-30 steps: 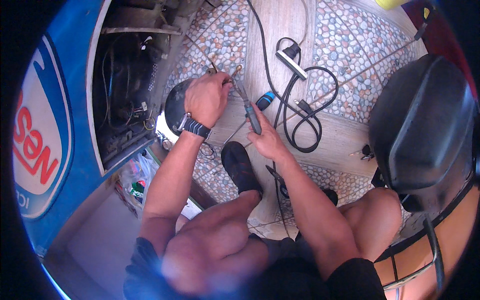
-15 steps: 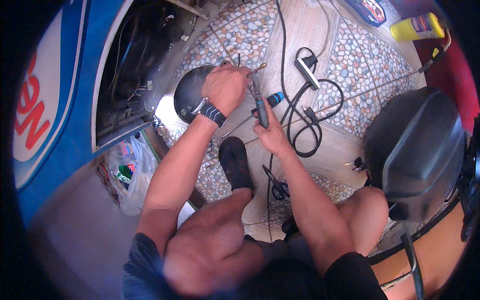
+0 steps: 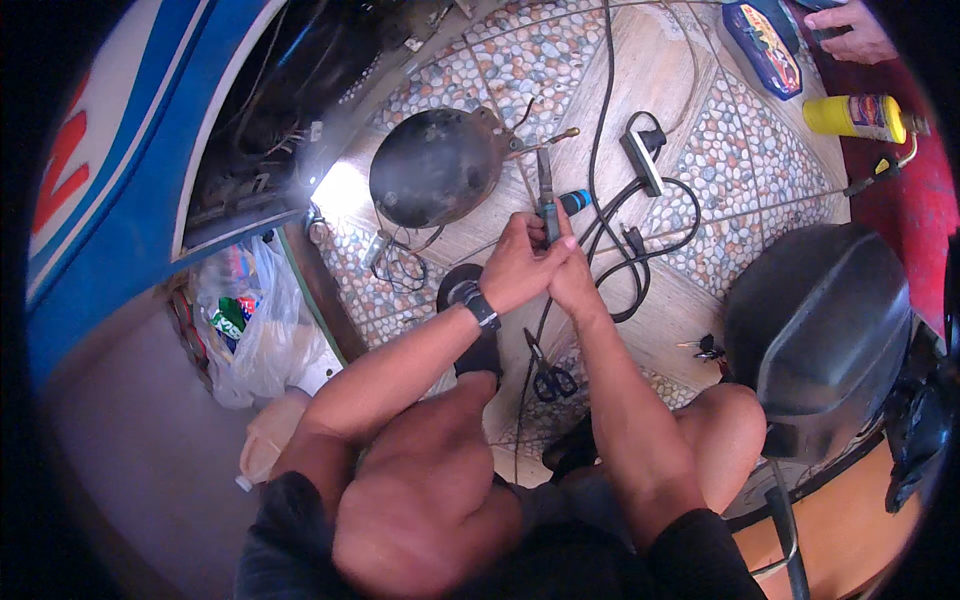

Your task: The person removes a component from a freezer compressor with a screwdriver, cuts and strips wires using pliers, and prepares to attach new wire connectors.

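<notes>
In front of me, my left hand (image 3: 518,265) and my right hand (image 3: 572,275) meet at a narrow tool with a grey handle and a flat metal end (image 3: 546,180). Both are closed around its handle; its exact kind does not show. Just beyond lies a black rounded compressor (image 3: 435,168), tipped on its side on the floor. A thin copper-coloured pipe (image 3: 548,141) sticks out of it toward the tool's end, and whether the two touch I cannot tell. A screwdriver with a blue and black handle (image 3: 574,202) rests by my fingers, its shaft partly behind my hands.
A white power strip (image 3: 642,162) with looped black cable lies to the right. Scissors (image 3: 550,375) are near my foot. A yellow gas canister (image 3: 855,117), a dark-blue case (image 3: 762,48) and another person's hand (image 3: 855,32) are far right. A black plastic housing (image 3: 820,335) stands nearer.
My left hand has come back from the compressor's pipe end to the tool's handle, beside my right hand. The compressor now shows uncovered. Another person's hand has appeared at the top right.
</notes>
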`<action>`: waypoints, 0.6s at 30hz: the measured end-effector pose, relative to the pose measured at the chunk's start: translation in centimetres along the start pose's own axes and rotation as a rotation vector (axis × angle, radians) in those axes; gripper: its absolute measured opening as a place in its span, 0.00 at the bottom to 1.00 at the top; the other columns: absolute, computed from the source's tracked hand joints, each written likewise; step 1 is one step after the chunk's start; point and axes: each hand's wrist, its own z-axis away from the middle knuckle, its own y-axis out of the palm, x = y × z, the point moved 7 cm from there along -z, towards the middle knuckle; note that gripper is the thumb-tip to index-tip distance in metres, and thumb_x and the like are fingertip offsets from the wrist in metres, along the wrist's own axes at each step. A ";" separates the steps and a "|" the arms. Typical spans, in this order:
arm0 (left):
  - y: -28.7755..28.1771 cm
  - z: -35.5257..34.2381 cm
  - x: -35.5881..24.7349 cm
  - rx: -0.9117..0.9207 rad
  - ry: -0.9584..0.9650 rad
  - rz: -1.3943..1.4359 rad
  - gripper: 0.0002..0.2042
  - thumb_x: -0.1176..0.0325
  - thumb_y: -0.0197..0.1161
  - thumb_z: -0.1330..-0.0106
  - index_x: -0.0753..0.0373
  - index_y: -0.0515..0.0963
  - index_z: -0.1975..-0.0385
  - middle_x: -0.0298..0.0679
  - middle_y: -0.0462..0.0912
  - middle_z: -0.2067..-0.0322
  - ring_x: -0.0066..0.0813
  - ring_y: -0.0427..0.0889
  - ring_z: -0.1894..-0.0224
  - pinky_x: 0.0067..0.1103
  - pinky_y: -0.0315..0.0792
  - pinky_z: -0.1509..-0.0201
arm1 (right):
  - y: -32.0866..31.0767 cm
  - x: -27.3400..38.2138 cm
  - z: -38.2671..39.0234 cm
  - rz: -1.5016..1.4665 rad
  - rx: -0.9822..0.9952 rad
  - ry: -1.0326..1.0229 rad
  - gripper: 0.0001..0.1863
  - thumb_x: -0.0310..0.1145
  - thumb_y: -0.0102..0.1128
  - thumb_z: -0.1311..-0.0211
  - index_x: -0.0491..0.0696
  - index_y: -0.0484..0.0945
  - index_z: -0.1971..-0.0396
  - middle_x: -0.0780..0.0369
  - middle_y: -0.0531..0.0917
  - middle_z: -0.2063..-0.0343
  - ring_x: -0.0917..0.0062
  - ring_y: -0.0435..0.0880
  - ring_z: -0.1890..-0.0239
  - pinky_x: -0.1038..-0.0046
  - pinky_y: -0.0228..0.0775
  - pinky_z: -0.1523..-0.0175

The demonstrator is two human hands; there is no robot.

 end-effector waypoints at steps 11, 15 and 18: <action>0.7 -3.2 -0.3 -0.018 0.061 -0.157 0.32 0.43 0.62 0.32 0.72 0.73 0.47 0.56 0.76 0.51 0.54 0.78 0.48 0.38 0.72 0.41 | -1.2 -0.2 -0.4 0.181 -0.041 -0.130 0.40 0.23 0.55 0.36 0.46 0.53 0.23 0.55 0.72 0.34 0.69 0.72 0.34 0.72 0.61 0.30; 0.8 -3.1 -0.3 -0.029 0.080 -0.172 0.31 0.43 0.60 0.31 0.71 0.74 0.48 0.57 0.76 0.50 0.56 0.77 0.46 0.40 0.71 0.40 | -1.1 0.5 -0.3 0.192 -0.030 -0.110 0.40 0.24 0.55 0.37 0.45 0.53 0.24 0.53 0.69 0.31 0.69 0.68 0.31 0.71 0.57 0.27; 0.8 -3.2 -0.5 -0.006 0.052 -0.187 0.31 0.43 0.59 0.31 0.71 0.74 0.48 0.58 0.76 0.50 0.56 0.77 0.45 0.40 0.71 0.40 | -1.4 0.6 -0.3 0.301 -0.067 -0.119 0.41 0.25 0.57 0.37 0.45 0.53 0.24 0.53 0.69 0.31 0.68 0.68 0.30 0.71 0.56 0.27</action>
